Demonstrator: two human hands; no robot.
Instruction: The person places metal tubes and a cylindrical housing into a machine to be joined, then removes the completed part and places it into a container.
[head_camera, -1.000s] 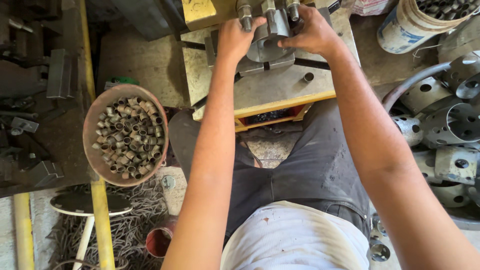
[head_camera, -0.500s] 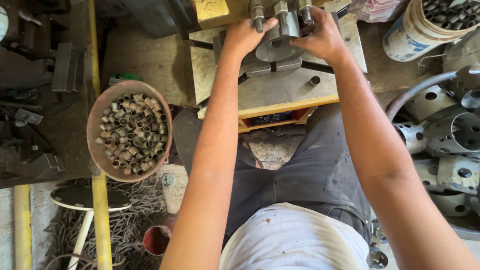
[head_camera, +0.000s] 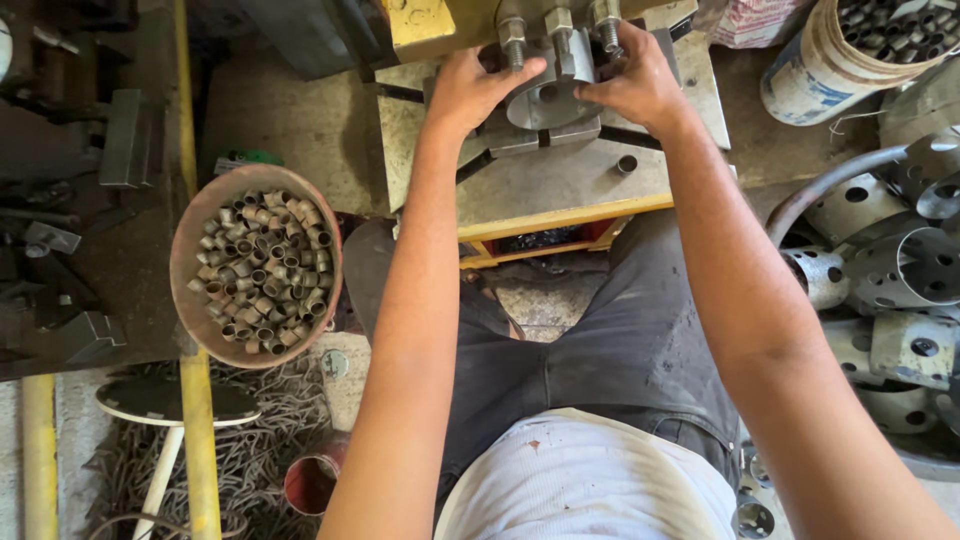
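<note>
Head view, left hand: the left hand (head_camera: 478, 88) rests on the left edge of a grey metal cylinder (head_camera: 545, 100), fingers curled around its side, so the grip is closed on that piece.
Head view, right hand: the right hand (head_camera: 635, 82) closes its grip on the right side of the same cylinder, thumb toward the middle and fingers over the top near the bolts.
Head view, cylinder: it sits on the steel fixture plate (head_camera: 560, 180) of the counter, below three upright threaded bolts (head_camera: 560, 25), held between both hands.
Head view, plate: a small hole (head_camera: 627, 164) shows in the plate just right of the cylinder; a yellow frame edge (head_camera: 560, 215) runs under the plate's near side.
Head view, left side: a round brown bowl (head_camera: 190, 300) full of short metal sleeves (head_camera: 262, 270) stands well apart from the hands, beside a yellow post (head_camera: 195, 420).
Head view, right side: perforated metal shells (head_camera: 900, 270) are heaped on the floor; a bucket (head_camera: 820, 70) of small parts stands at the upper right.
</note>
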